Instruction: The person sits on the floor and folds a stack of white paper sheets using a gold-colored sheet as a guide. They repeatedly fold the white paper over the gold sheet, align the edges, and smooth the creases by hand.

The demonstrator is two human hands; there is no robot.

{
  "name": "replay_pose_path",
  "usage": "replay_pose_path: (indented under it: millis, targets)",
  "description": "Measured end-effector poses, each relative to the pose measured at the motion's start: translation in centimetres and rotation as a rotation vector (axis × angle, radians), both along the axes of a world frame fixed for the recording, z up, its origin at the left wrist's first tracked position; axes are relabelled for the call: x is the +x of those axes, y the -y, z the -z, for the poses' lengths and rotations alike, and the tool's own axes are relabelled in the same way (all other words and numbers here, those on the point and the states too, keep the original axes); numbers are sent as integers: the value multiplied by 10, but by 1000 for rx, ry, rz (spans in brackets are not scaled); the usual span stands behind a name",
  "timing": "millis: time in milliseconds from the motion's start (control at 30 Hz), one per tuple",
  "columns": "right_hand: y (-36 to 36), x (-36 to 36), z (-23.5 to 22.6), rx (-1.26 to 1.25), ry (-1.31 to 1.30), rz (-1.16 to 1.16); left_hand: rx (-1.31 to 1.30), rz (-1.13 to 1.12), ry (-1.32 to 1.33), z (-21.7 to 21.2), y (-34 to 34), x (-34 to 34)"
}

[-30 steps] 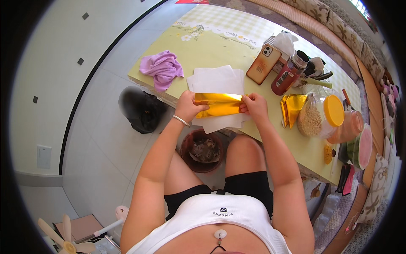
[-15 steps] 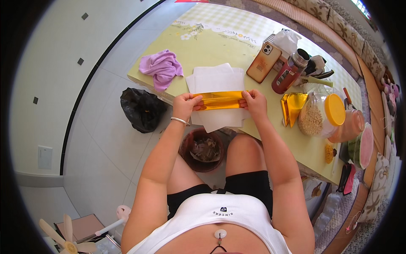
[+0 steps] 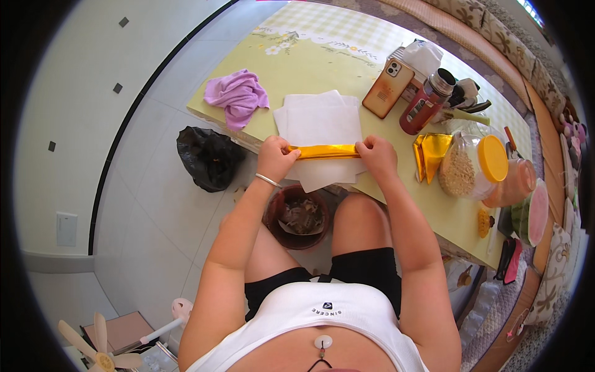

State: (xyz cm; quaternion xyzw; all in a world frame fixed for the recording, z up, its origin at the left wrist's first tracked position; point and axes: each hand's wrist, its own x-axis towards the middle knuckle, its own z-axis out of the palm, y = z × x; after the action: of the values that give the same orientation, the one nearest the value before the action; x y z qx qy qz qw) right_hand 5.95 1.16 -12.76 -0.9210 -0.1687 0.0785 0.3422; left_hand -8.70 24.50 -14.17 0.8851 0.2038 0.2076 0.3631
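Note:
A narrow folded strip of shiny gold foil paper (image 3: 328, 152) stretches level between my two hands, over the table's near edge. Its left end is pinched by my left hand (image 3: 277, 159), which has a pale bangle at the wrist. My right hand (image 3: 377, 155) grips the other end between thumb and fingers. Under the strip lie several white paper sheets (image 3: 319, 118), loosely stacked, with one corner hanging past the edge. Folded gold foil pieces (image 3: 434, 155) rest on the table to the right of my right hand.
A purple cloth (image 3: 237, 98) lies at left on the table (image 3: 310, 62). Right of the papers are a phone (image 3: 388, 87), a red thermos (image 3: 427, 102), a yellow-lidded jar (image 3: 462, 167) and a cut watermelon (image 3: 530, 214). Below are a black bag (image 3: 209, 158) and a bin (image 3: 297, 239).
The gold foil paper has become a narrower strip, folded over lengthwise. Both hands have come slightly toward me, still holding its ends.

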Motion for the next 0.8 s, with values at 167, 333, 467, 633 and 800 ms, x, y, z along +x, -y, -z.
replay_pose_path:
  millis: [167, 333, 467, 633, 800]
  targets:
    - [3, -6, -1, -18, 23, -30, 49, 18, -27, 0, 2, 1]
    - [2, -10, -1, -68, 77, -46, 97, 24, -50, -1, 4, 2]
    - [2, -12, 0, -88, 109, -64, 111, 35, -37, 0, 4, 2]
    - [-1, -12, 1, -157, 146, -84, 214, 64, 11, 1, 6, 0]
    - [-4, -13, 7, -248, 228, -115, 495, 131, 27, -16, 19, 3]
